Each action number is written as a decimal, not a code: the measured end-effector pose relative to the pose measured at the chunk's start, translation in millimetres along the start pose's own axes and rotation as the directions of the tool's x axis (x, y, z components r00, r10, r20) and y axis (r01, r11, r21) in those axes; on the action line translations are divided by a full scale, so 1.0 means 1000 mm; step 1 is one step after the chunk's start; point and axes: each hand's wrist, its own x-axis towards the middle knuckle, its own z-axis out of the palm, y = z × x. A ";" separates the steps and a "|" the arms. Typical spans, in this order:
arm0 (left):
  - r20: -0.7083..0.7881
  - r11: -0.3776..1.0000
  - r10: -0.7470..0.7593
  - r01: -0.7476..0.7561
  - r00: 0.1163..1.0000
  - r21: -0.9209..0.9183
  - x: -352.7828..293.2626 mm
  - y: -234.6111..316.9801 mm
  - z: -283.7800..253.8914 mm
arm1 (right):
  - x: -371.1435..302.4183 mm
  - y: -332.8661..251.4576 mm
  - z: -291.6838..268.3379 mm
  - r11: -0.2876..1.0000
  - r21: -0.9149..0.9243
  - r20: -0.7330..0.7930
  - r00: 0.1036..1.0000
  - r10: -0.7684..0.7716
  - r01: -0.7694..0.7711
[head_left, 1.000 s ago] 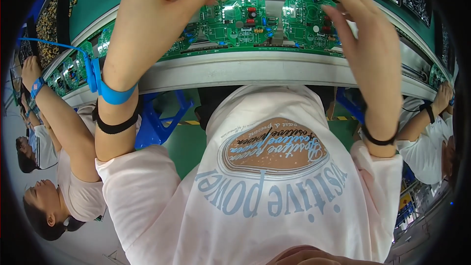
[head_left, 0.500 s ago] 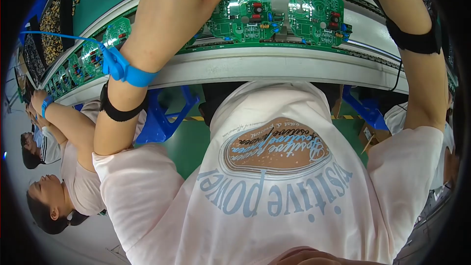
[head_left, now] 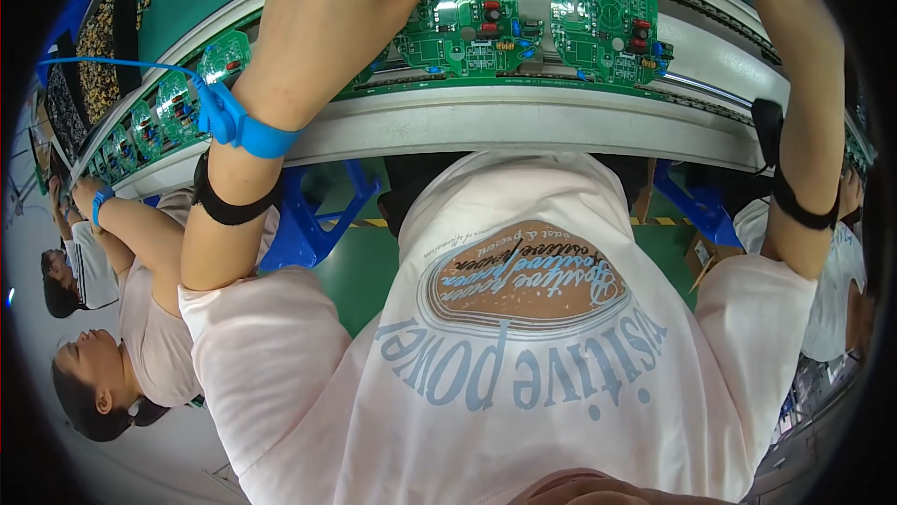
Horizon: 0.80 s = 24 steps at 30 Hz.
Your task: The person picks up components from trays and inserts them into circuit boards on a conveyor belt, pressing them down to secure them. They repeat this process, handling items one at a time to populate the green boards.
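Observation:
My left hand (head_left: 350, 14) is bent over the conveyor, thumb and fingers pressed together at the upper left edge of a green circuit board (head_left: 470, 14). Whatever is in that pinch, if anything, is too small or hidden to make out. Red, blue and black components stand on this board. To its right sits a similar green circuit board (head_left: 612, 30), untouched by my left hand. A blue wrist strap (head_left: 248, 127) with a cord circles my left wrist. My right forearm (head_left: 808, 47) reaches up past the top edge, so the right hand is out of the picture.
More circuit boards (head_left: 175, 103) line the conveyor leftward. Its pale front rail (head_left: 561, 122) runs between me and the boards. Small gold-coloured parts (head_left: 96, 47) lie in a bin at the far left. A co-worker (head_left: 154, 337) sits to my left, and a blue stool (head_left: 313, 220) stands below.
My right forearm has shifted, taking the hand further out of view at the top right. The boards have moved very slightly right. My left hand keeps its pinch at the same board.

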 end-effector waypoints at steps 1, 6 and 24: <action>0.001 1.000 0.001 -0.001 1.000 0.004 0.000 0.001 0.000 | -0.010 0.001 -0.004 0.998 0.043 -0.002 0.999 0.034 -0.034; 0.011 1.000 0.005 -0.005 1.000 0.015 0.002 0.001 0.000 | -0.062 -0.002 -0.017 0.937 0.201 0.023 0.957 0.288 -0.287; -0.052 0.999 0.029 -0.028 0.998 0.028 -0.002 -0.007 0.001 | -0.126 0.012 0.013 0.786 0.474 -0.069 0.873 0.483 -0.398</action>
